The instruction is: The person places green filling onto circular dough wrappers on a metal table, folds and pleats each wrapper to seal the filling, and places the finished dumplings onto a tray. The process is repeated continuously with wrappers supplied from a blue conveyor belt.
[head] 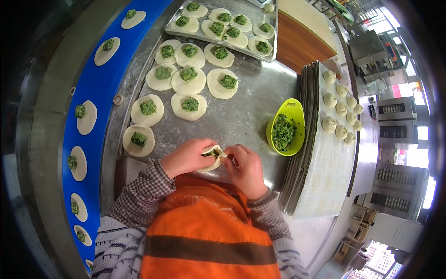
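Note:
Between my two hands, just above the metal worktop (254, 97), is a round dough wrapper (210, 168) folded up around chopped green filling (211, 153). My left hand (190, 156) cups its left side, thumb over the filling. The fingers of my right hand (246, 171) pinch the gathered dough edge on the right. Several flat dough rounds (220, 91) topped with green filling lie on the worktop beyond my hands and to the left. A yellow-green plastic bowl (299, 120) of the same chopped filling stands to the right.
More filled rounds sit on a metal tray (240, 51) at the top. A blue conveyor belt (91, 83) with topped rounds curves along the left. At right, pleated buns (329, 124) rest on a lined surface (320, 181) above stacked trays (299, 164). A wooden board (299, 38) lies behind.

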`<state>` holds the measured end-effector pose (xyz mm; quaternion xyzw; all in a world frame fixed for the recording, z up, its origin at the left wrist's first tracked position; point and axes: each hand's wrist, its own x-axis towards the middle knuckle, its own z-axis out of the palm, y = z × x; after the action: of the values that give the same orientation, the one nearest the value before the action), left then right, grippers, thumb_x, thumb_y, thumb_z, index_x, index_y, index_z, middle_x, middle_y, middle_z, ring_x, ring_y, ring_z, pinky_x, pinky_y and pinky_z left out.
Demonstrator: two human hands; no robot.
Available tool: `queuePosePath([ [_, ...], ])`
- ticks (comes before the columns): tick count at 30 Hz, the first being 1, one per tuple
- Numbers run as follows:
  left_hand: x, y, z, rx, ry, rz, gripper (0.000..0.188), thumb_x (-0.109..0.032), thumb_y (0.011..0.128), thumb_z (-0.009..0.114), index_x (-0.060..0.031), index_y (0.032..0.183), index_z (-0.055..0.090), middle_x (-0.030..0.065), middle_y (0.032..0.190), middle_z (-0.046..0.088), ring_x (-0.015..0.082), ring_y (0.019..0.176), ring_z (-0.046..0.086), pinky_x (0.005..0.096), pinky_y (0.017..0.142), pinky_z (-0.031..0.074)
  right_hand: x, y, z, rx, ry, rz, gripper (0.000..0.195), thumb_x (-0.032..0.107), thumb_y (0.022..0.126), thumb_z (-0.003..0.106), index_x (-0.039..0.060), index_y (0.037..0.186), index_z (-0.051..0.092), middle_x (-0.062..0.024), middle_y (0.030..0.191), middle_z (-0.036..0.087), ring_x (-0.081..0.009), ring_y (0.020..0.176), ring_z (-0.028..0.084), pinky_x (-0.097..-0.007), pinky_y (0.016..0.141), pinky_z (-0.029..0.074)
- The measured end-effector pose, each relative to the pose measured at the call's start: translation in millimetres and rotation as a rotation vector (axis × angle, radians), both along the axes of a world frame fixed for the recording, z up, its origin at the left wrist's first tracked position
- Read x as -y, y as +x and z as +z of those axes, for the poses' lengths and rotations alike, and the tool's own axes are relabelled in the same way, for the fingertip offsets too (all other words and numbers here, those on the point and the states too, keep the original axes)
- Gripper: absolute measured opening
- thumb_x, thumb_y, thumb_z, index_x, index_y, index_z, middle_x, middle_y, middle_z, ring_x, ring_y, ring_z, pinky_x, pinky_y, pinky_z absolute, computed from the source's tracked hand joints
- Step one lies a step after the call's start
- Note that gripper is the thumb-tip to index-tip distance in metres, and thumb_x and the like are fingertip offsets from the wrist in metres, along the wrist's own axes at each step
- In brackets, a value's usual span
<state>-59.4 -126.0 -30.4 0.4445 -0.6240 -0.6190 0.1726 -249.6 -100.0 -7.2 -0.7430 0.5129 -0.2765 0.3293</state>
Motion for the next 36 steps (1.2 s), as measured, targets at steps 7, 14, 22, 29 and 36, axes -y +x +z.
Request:
queuePosePath([
  [7, 4.3, 4.2, -5.5, -0.207, 0.228, 0.019, 0.031, -0.018, 0.085, 0.058, -0.0049, 0.113, 0.057, 0.0032, 0.085, 0.061, 0.0071, 0.068, 0.057, 0.0213, 0.049, 0.045, -5.2, -1.1, -8.7, 0.111, 0.112, -0.069, 0.015, 0.003, 0.08, 0.065, -0.0004, 0.093, 0.058, -0.0145, 0.077, 0.062, -0.0253, 0.064, 0.06, -0.0307, 0.058, 0.048],
  [14, -7.8, -2.9, -16.7, -0.256, 0.117, 0.175, 0.032, -0.017, 0.085, 0.06, -0.0042, 0.114, 0.057, 0.0031, 0.088, 0.063, 0.0087, 0.068, 0.057, 0.0231, 0.055, 0.045, -9.5, 8.4, -16.0, 0.573, 0.439, -0.3, 0.014, 0.006, 0.08, 0.065, 0.0002, 0.091, 0.058, -0.0151, 0.075, 0.059, -0.0264, 0.057, 0.058, -0.0328, 0.055, 0.046],
  [22, 13.6, 5.1, -10.2, 0.058, -0.041, -0.188, 0.034, -0.012, 0.08, 0.06, -0.003, 0.112, 0.058, 0.0104, 0.094, 0.064, 0.0186, 0.087, 0.061, 0.0295, 0.078, 0.047, -8.1, 10.2, -13.1, 0.124, 0.164, -0.13, 0.013, 0.005, 0.079, 0.065, 0.0002, 0.089, 0.058, -0.0138, 0.075, 0.06, -0.0252, 0.063, 0.059, -0.0328, 0.057, 0.046],
  [29, -6.3, 4.5, -19.4, -0.521, 0.598, 0.237, 0.039, -0.017, 0.089, 0.055, -0.0074, 0.126, 0.049, 0.0034, 0.104, 0.06, 0.0104, 0.091, 0.057, 0.0246, 0.063, 0.049, -12.6, 3.0, -20.3, 0.181, 0.223, -0.152, 0.015, 0.003, 0.08, 0.065, -0.0002, 0.093, 0.059, -0.0128, 0.075, 0.06, -0.0233, 0.064, 0.061, -0.0304, 0.057, 0.047],
  [36, -3.4, 0.6, -11.0, -0.164, 0.291, 0.16, 0.028, -0.013, 0.085, 0.05, -0.0068, 0.113, 0.056, 0.0023, 0.093, 0.059, 0.0058, 0.068, 0.054, 0.0216, 0.048, 0.044, -4.0, 9.5, -15.5, 0.066, 0.196, -0.076, 0.021, 0.003, 0.079, 0.066, -0.0013, 0.098, 0.058, -0.0129, 0.078, 0.063, -0.0234, 0.067, 0.063, -0.0317, 0.058, 0.048],
])
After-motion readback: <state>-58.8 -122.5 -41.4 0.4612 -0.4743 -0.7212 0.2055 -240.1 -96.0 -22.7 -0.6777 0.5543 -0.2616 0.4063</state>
